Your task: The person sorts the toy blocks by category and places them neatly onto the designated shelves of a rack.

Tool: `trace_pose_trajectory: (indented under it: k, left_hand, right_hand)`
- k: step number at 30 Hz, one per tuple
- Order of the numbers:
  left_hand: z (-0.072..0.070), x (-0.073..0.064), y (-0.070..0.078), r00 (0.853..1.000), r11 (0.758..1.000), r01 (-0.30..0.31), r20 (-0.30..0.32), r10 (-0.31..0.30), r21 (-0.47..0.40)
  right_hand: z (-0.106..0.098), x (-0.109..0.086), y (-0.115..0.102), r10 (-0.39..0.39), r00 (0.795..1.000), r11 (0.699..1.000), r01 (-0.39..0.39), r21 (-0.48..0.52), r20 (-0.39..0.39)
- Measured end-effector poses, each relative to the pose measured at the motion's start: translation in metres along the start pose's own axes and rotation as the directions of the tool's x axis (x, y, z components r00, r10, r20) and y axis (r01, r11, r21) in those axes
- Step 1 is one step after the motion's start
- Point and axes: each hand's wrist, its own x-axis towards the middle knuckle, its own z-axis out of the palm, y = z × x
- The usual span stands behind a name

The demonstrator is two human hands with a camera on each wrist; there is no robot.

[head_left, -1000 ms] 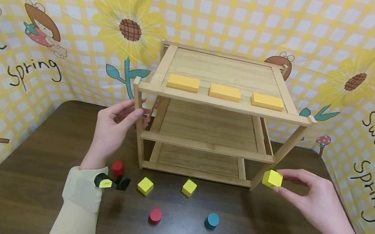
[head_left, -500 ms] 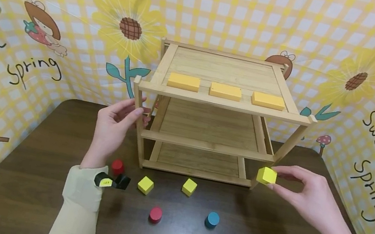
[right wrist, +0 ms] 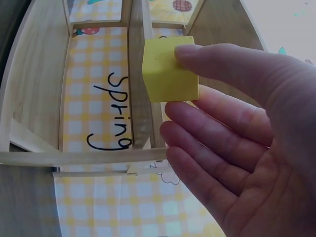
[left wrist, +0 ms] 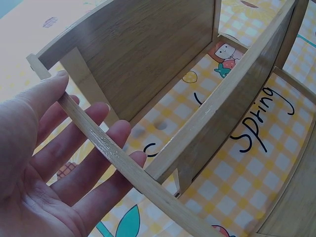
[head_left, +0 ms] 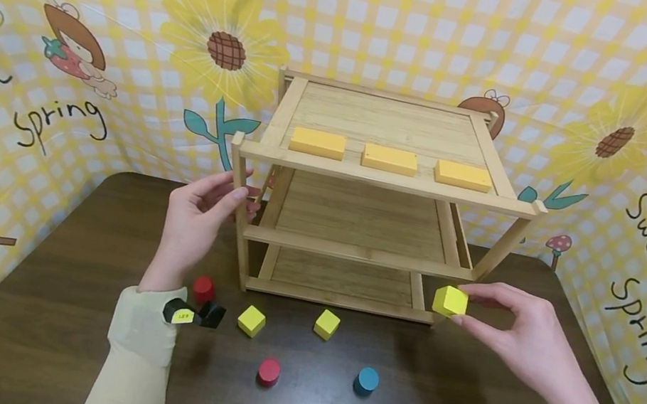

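Observation:
A three-tier wooden shelf [head_left: 353, 253] stands on the dark table. At its front left post, my left hand [head_left: 194, 222] holds on, thumb on the near side and fingers behind, as the left wrist view also shows with the post [left wrist: 103, 140]. My right hand [head_left: 523, 338] pinches a yellow cube [head_left: 450, 302] between thumb and fingers, in front of the shelf's lower right corner. In the right wrist view the thumb lies on the cube [right wrist: 168, 69], with the other fingers spread below it.
Three yellow rectangular blocks [head_left: 389, 159] line the top tier's front. Before the shelf lie two yellow cubes [head_left: 326, 325], a blue cylinder [head_left: 366, 381], a red cylinder [head_left: 269, 372] and another red cylinder [head_left: 203, 289] by the left wrist. A yellow checked cloth [head_left: 393, 26] hangs behind.
The right hand has moved a little to the left with the yellow cube, toward the shelf's lower right corner. The left hand has stayed on the post.

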Motion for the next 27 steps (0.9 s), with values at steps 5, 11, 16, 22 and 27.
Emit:
trace_pose_trajectory:
  k: [5,11,16,22,27]
  left_hand:
    - [0.000,-0.001,0.000,1.000,1.000,0.009,-0.004,-0.009,0.005]
    - [0.000,-0.001,0.000,1.000,1.000,0.008,-0.003,-0.008,-0.005]
    - [0.000,-0.001,0.000,1.000,1.000,0.010,-0.006,-0.010,0.008]
    - [0.000,0.000,0.000,1.000,1.000,0.003,-0.001,-0.003,-0.001]
    - [0.001,0.000,0.000,1.000,1.000,-0.004,0.005,0.004,-0.022]
  right_hand:
    - [0.002,0.002,-0.002,-0.010,1.000,1.000,0.010,0.008,0.005]
    - [0.004,0.006,-0.005,-0.028,1.000,0.999,0.028,0.027,0.002]
    - [0.008,0.010,-0.008,-0.055,0.998,0.997,0.055,0.056,-0.009]
    - [0.012,0.013,-0.010,-0.067,0.998,0.995,0.067,0.078,-0.004]
    - [0.014,0.015,-0.014,-0.058,0.998,0.994,0.057,0.098,0.016]
